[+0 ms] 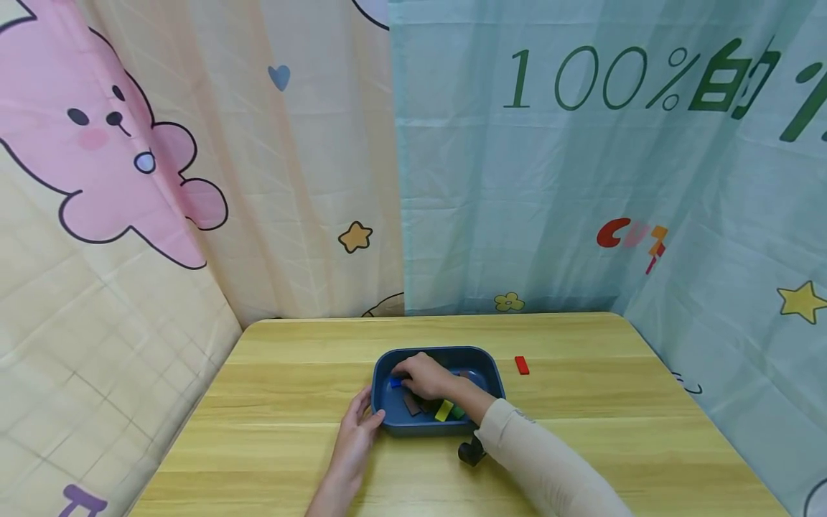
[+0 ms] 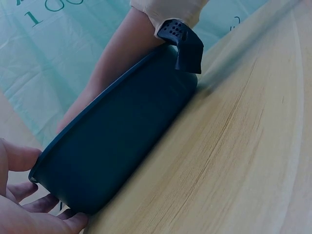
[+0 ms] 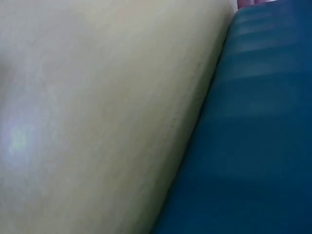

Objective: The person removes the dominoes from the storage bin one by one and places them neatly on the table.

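A dark blue plastic bin [image 1: 426, 431] stands on the table, holding small blocks. My left hand [image 1: 357, 434] grips its near left corner, thumb by the rim and the other fingers along the outer wall, as the left wrist view also shows [image 2: 29, 204]. My right hand [image 1: 426, 376] reaches down inside, its curled fingers and thumb around a blue block [image 1: 395, 383]. Below that hand lie a brown block [image 1: 411, 403], a yellow block [image 1: 444, 411] and a green block [image 1: 457, 412]. In the right wrist view the bin's wall [image 3: 243, 146] fills the right side.
A red block [image 1: 522, 365] lies on the wooden table [image 1: 271, 402], right of the bin. A black wrist camera [image 1: 472, 452] hangs under the right sleeve [image 1: 543, 459], close by the bin's front right corner. Printed curtains [image 1: 504, 215] enclose the table at the back and sides.
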Demonstrator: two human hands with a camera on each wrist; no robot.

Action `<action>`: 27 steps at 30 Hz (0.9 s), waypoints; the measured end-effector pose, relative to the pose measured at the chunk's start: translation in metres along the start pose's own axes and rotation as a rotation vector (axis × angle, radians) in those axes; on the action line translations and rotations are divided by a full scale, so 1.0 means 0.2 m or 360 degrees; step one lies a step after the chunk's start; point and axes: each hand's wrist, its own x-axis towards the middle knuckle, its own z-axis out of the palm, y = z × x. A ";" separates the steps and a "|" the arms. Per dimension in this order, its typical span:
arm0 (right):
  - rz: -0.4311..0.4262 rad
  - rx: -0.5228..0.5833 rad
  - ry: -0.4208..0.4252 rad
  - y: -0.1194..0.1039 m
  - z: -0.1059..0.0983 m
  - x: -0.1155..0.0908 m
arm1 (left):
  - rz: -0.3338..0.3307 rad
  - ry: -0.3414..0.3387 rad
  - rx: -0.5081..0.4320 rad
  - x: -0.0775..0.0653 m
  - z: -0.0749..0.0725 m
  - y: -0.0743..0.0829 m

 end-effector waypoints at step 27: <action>0.0055 0.0468 0.0129 -0.02 -0.10 -0.03 | -0.0005 0.0008 0.0030 0.00 -0.01 0.00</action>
